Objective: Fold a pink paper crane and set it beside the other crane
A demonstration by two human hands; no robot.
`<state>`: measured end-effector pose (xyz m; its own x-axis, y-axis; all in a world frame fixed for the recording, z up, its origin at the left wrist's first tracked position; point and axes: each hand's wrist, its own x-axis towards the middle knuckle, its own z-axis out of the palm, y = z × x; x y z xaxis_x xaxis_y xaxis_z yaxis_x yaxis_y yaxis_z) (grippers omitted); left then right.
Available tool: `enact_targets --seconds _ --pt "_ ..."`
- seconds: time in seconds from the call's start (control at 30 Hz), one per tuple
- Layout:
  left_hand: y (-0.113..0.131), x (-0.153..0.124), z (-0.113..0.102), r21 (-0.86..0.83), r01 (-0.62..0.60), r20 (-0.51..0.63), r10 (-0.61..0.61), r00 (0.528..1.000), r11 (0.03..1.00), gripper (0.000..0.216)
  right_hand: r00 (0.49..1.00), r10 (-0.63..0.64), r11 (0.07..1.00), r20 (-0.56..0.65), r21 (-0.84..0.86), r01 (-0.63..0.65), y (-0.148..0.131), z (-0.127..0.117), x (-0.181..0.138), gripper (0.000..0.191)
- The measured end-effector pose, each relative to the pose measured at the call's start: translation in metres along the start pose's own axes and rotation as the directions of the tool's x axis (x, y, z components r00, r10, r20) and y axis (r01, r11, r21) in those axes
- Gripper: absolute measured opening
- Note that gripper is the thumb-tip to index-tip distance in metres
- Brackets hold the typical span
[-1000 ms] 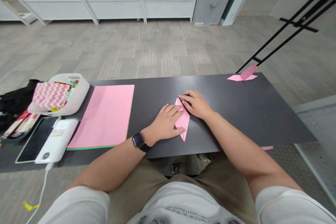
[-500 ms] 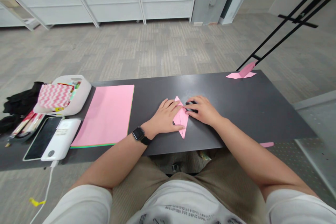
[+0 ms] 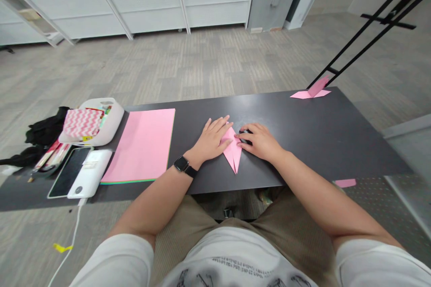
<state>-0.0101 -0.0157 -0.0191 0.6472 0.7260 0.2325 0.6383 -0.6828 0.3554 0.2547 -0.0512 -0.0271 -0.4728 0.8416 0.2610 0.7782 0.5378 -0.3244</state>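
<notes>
A pink paper folded into a narrow kite shape (image 3: 233, 154) lies on the dark table, its split lower points towards me. Flat across its upper left part is my left hand (image 3: 213, 138), fingers stretched out and thumb over the paper's middle. My right hand (image 3: 258, 141) rests at the right edge of the paper, with its fingers bent and the index fingertip and thumb touching that edge, apart from each other. Under the right palm there is a dark gap that I cannot make out fully. The paper's top is partly hidden by my left fingers.
On the left are a stack of coloured paper with a pink sheet on top (image 3: 143, 143), a white power bank (image 3: 90, 172), a phone (image 3: 70, 172) and a white basket (image 3: 114, 119). A folded pink paper figure (image 3: 311, 92) stands at the far right corner.
My left hand has slid slightly up and away from me along the folded paper, uncovering its lower points. The right hand stays at the paper's edge. The view has shifted a little.
</notes>
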Motion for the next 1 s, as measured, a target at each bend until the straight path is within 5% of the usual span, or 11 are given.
enact_targets --seconds 0.1,0.4,0.53,0.73,0.87,1.0 --pt "-0.006 -0.003 -0.008 -0.045 0.119 -0.151 -0.125 0.981 0.992 0.038 1.000 0.019 0.998 -0.014 0.055 -0.018 0.000 -0.001 0.002 0.031" --pt "-0.003 -0.013 -0.006 -0.102 0.155 -0.064 -0.162 0.985 0.983 0.025 0.981 0.180 0.984 -0.071 0.005 -0.180 -0.011 0.006 0.013 0.032" --pt "0.003 -0.008 -0.010 -0.258 0.099 -0.140 -0.139 0.980 0.961 0.013 0.969 0.220 0.965 -0.111 0.168 -0.200 -0.007 0.005 0.025 0.026" --pt "0.003 -0.011 -0.017 -0.288 0.030 -0.295 -0.118 0.948 0.957 0.011 0.985 0.152 0.871 -0.084 0.482 -0.094 -0.007 -0.001 0.038 0.021" --pt "0.001 -0.013 -0.020 -0.256 -0.009 -0.309 -0.073 0.948 0.967 0.011 0.982 0.096 0.899 -0.164 0.437 -0.015 -0.016 0.003 0.033 0.006" --pt "-0.003 -0.013 -0.021 -0.305 -0.004 -0.330 -0.102 0.938 0.952 0.006 0.968 0.060 0.952 -0.244 0.307 0.018 -0.022 0.001 0.028 0.015"
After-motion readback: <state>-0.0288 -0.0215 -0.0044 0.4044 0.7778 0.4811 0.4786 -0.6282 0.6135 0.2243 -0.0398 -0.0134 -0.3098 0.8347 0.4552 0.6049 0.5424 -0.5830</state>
